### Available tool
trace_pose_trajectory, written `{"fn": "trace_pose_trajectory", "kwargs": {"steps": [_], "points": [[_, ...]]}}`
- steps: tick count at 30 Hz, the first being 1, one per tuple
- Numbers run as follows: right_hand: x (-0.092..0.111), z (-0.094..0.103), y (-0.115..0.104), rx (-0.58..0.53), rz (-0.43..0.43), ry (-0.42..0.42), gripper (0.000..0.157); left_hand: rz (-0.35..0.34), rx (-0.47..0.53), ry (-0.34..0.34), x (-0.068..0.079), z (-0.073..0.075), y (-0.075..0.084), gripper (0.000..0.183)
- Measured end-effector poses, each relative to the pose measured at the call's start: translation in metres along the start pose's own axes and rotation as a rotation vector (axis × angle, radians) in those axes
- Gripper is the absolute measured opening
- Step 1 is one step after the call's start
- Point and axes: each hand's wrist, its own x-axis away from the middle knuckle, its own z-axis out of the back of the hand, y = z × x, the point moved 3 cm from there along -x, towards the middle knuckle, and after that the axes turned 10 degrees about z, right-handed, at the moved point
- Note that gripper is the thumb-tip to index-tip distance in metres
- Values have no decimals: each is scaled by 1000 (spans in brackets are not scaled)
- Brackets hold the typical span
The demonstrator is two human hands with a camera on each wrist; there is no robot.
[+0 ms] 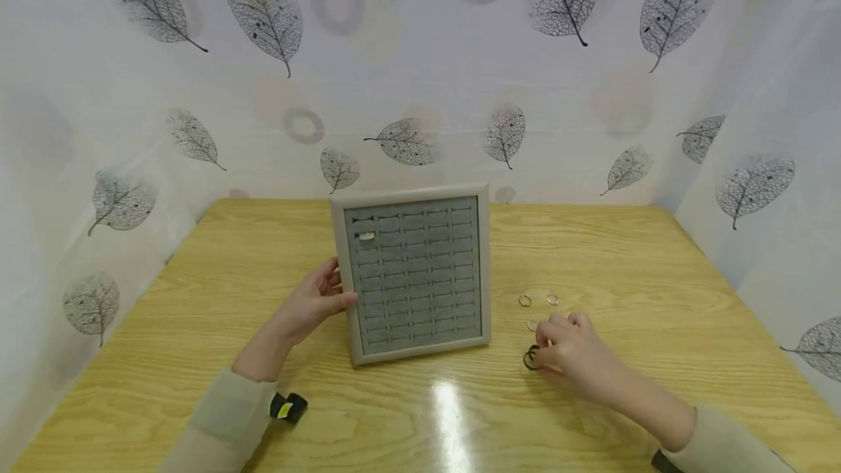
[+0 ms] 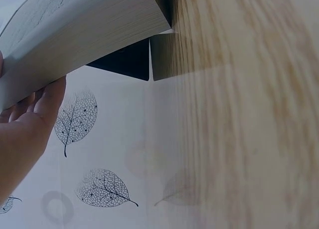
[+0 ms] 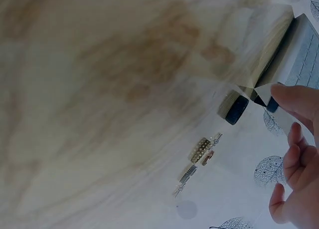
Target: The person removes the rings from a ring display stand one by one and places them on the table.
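A ring display frame with a grey slotted pad stands tilted back on the table, and a silver ring sits in a slot at its upper left. My left hand grips the frame's left side, thumb on the front and fingers behind. To the right of the frame, my right hand pinches a small dark ring between thumb and fingertip, close to the tabletop. Another black ring is right beside it on the table. Beyond this hand lie thin rings, one left of another.
A third thin ring is partly covered by the right hand in the head view. Behind the frame, a black support leg props it on the wooden table. A white curtain with leaf prints hangs along the back and sides.
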Motion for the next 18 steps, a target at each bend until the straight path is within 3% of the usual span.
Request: {"fn": "trace_pose_trajectory", "kwargs": {"steps": [9,18], "points": [[6,-4,-3,-53,-19,-167,21,11,-4,-6,1,0,0,73],[8,-4,-5,-67,-10,-205,19,20,-8,-5,2,0,1,74]]}}
